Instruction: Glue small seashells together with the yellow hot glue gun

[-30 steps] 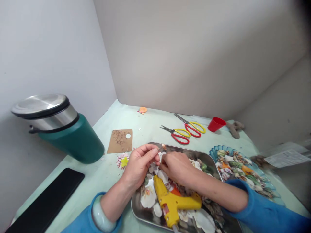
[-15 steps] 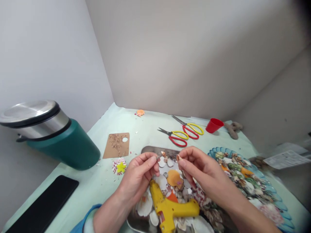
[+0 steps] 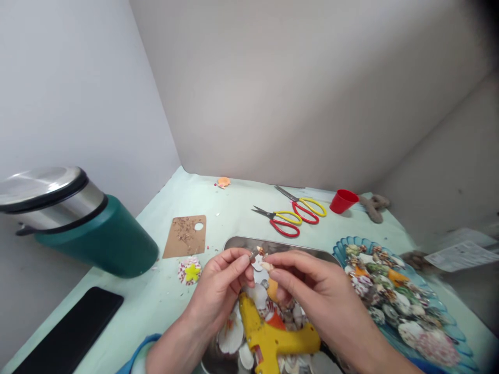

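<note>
Over a metal tray [image 3: 246, 242] of seashells, my two hands almost meet. My left hand [image 3: 228, 280] pinches a tiny grey piece [image 3: 253, 255] between thumb and forefinger; its exact kind is too small to make out. Between the thumb and fingers of my right hand [image 3: 317, 285] is a small pale seashell [image 3: 267, 266], its tip toward the left hand. A yellow glue gun [image 3: 273, 337] lies on the shells in the tray, below both hands. Part of the tray's contents is hidden behind my right hand.
A blue scalloped plate [image 3: 341, 248] heaped with shells stands right. Behind lie two pairs of scissors [image 3: 278, 217] and a red cup [image 3: 343, 201]. To the left are a green tumbler [image 3: 97, 244], a black phone-like slab [image 3: 70, 332], a cardboard piece [image 3: 185, 236] and a shell-covered disc [image 3: 189, 271].
My right hand has moved left with the pale shell, bringing it close to the left hand. The left hand stays nearly in place, and the view has shifted slightly.
</note>
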Demonstrator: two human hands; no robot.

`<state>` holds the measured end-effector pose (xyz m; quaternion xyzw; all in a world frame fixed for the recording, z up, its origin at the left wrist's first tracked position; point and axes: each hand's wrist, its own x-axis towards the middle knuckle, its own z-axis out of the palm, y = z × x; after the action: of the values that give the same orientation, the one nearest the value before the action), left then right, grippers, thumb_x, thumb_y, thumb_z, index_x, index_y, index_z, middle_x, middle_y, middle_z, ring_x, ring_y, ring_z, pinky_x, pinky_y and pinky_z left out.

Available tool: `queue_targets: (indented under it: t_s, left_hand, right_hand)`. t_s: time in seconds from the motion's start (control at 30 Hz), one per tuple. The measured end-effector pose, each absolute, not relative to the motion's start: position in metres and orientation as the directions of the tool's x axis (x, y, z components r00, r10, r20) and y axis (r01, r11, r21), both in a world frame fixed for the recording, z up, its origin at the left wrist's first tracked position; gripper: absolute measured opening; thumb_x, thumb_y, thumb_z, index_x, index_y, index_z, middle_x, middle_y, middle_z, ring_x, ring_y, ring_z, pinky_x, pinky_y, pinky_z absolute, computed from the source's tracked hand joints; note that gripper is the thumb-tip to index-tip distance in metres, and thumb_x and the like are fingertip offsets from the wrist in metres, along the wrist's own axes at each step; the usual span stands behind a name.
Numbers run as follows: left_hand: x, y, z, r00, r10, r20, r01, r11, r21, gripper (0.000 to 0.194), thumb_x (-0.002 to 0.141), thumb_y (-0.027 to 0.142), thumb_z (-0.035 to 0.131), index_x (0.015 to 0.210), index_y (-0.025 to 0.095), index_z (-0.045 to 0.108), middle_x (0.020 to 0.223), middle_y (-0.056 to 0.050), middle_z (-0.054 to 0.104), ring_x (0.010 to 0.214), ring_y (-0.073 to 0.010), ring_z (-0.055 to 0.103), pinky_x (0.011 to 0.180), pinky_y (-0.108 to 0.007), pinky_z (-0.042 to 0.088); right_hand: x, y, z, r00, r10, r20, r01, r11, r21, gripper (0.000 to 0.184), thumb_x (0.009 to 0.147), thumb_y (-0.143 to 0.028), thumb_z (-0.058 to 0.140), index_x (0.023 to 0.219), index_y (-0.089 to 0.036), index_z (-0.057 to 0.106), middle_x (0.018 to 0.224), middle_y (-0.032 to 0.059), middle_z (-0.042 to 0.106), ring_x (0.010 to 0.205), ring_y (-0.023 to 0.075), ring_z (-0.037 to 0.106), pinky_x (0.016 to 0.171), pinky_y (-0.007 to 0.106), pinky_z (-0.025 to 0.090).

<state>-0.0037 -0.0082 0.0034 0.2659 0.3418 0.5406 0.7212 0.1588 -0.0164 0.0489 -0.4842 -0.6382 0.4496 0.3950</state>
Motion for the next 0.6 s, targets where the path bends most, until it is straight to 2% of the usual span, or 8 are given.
queue_targets:
  t_s: [0.1, 0.23, 0.6]
  left_hand:
    - [-0.003, -0.009, 0.004, 0.176, 0.965, -0.195, -0.594, 0.262, 0.761, 0.010, 0.078, 0.021, 0.066, 0.081, 0.012, 0.064, 0.057, 0.000, 0.059, 0.052, -0.0082, 0.053, 0.055, -0.018, 0.042]
    - [-0.002, -0.009, 0.005, 0.172, 0.967, -0.188, -0.589, 0.254, 0.767, 0.011, 0.078, 0.022, 0.066, 0.080, 0.012, 0.064, 0.058, 0.000, 0.059, 0.053, -0.0084, 0.052, 0.056, -0.019, 0.042]
    - [-0.003, -0.010, 0.002, 0.188, 0.965, -0.183, -0.600, 0.261, 0.757, 0.010, 0.080, 0.021, 0.065, 0.081, 0.011, 0.065, 0.059, 0.000, 0.059, 0.054, -0.0083, 0.052, 0.056, -0.019, 0.042]
  right_hand:
    - [0.155, -0.016, 0.048, -0.221, 0.954, 0.203, 0.366, 0.274, -0.889, 0.013, 0.085, -0.018, 0.056, 0.088, -0.021, 0.068, 0.076, -0.0002, 0.068, 0.056, 0.0107, 0.062, 0.055, 0.021, 0.050]
    - [0.151, -0.016, 0.044, -0.220, 0.860, 0.460, 0.531, 0.501, -0.683, 0.010, 0.085, -0.015, 0.057, 0.087, -0.019, 0.065, 0.081, 0.0011, 0.068, 0.069, 0.0131, 0.062, 0.063, 0.023, 0.046]
    - [0.142, -0.018, 0.038, -0.308, 0.749, 0.587, 0.723, 0.585, -0.368, 0.008, 0.087, -0.018, 0.054, 0.081, -0.018, 0.059, 0.070, 0.0002, 0.060, 0.059, 0.0144, 0.057, 0.056, 0.028, 0.036]
